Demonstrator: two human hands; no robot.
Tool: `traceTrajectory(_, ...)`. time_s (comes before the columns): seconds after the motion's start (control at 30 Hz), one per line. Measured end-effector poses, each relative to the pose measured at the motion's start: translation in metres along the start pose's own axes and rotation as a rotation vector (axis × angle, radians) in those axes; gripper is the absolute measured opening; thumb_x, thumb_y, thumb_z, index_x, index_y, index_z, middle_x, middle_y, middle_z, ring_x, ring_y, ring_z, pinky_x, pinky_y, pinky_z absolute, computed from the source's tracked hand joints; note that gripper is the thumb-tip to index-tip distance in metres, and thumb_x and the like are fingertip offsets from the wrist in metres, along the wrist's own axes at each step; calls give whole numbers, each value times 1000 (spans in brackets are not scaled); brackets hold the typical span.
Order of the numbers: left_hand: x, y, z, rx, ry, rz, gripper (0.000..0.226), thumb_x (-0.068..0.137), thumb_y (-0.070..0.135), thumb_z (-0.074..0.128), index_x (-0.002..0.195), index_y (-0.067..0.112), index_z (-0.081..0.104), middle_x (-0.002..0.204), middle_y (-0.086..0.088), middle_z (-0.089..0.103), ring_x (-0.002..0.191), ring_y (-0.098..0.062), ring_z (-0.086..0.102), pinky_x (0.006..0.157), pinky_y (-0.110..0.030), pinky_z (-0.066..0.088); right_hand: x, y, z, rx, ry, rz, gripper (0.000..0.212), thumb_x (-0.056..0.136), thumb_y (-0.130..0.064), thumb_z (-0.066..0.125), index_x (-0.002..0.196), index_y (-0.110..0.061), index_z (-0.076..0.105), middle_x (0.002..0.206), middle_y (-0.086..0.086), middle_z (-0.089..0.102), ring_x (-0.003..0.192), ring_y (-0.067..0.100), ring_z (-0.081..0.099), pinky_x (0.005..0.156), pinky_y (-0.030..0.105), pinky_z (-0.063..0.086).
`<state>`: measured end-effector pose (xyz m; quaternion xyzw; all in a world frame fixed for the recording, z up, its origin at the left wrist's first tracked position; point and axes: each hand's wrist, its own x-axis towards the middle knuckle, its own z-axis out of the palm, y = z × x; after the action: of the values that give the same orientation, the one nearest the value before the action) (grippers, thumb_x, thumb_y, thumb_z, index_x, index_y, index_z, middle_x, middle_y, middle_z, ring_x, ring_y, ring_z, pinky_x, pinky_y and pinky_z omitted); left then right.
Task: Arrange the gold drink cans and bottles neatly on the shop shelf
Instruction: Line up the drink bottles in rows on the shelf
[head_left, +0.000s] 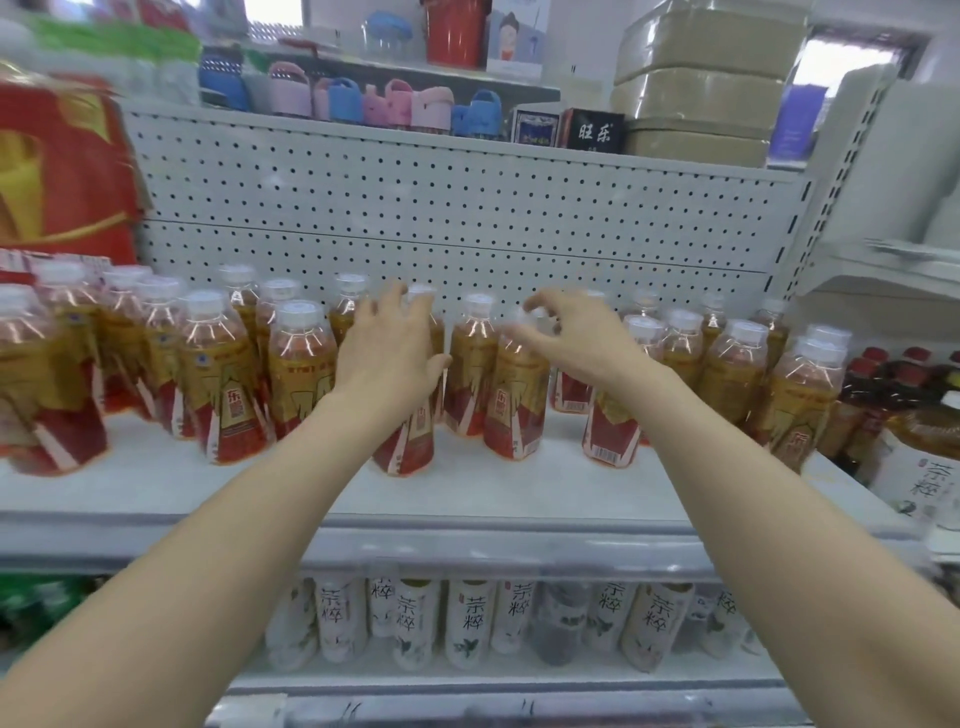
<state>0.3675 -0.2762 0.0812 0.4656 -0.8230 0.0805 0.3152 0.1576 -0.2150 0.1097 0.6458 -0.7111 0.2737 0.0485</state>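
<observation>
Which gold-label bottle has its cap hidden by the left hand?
The front-row bottle below the left hand; only its red base shows, neighbours show white caps.

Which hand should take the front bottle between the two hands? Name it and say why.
Right. The right hand hovers with curled fingers at the cap of that bottle; contact is too blurred to tell. The left hand lies spread over another bottle further left.

Bright, even light here, shadows barely there. The window (852, 67) up top right burns out white. Glare streaks on the gold bottles (304, 364). The red pack (57, 166) at left smears with motion blur; the shelf edge (467, 525) bows, corners go soft.
</observation>
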Motion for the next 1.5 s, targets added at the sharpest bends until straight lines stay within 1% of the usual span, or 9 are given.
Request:
traceTrajectory(0.17,-5,-9,7,-90,-56,-2,73,86,30,73,147,22,33,151,-10,31,121,-37,50,95,-44,46,-2,1,13,-148,26,-21,58,90,-38,67,139,-22,42,111,6,57,93,24,56,84,36,45)
traceTrajectory(0.43,-7,-7,8,-77,-43,-32,70,86,28,73,145,22,36,151,-9,32,128,-35,44,95,-46,47,5,1,19,-161,15,-37,54,90,-34,69,135,-22,42,108,6,53,93,26,55,76,33,38)
traceTrajectory(0.63,-8,20,0,18,-14,-70,62,90,28,68,144,15,41,153,-11,34,141,-33,27,111,-46,34,1,22,-9,-186,-48,-97,54,92,-40,67,139,-29,43,117,2,52,97,22,57,80,36,48)
traceTrajectory(0.73,-1,49,-5,50,26,-49,60,92,29,65,145,16,41,152,-11,36,141,-31,28,113,-45,30,-1,51,-46,-245,6,-122,52,97,-38,59,145,-32,41,135,3,50,111,24,58,90,41,51)
traceTrajectory(0.83,13,92,-4,-15,28,-24,59,94,27,62,147,18,39,150,-8,38,138,-30,32,108,-46,36,-7,101,-95,-317,82,-108,48,101,-35,52,147,-31,40,142,5,48,122,28,52,95,42,46)
traceTrajectory(1.13,51,287,43,-210,3,186,54,97,33,56,147,19,41,146,-3,43,131,-25,40,105,-39,37,-24,277,-181,-304,82,35,38,103,-28,45,140,-25,52,143,7,50,125,29,51,98,40,42)
traceTrajectory(1.27,60,336,71,-273,-66,230,52,97,47,51,143,23,45,143,1,46,131,-21,41,104,-36,37,-32,319,-183,-174,-96,117,40,101,-40,49,138,-26,53,129,3,61,100,19,58,88,31,46)
traceTrajectory(1.37,62,356,83,-311,-138,288,59,94,60,44,141,25,49,141,2,50,133,-19,40,107,-34,33,-41,333,-176,29,-253,167,60,90,-60,59,141,-31,47,124,-5,55,108,16,55,93,33,49)
traceTrajectory(1.5,63,369,93,-210,-248,391,71,84,70,53,142,31,46,138,6,55,130,-15,43,102,-36,40,-43,343,-163,69,-158,134,66,83,-49,72,140,-30,46,119,-1,58,101,16,58,73,26,45)
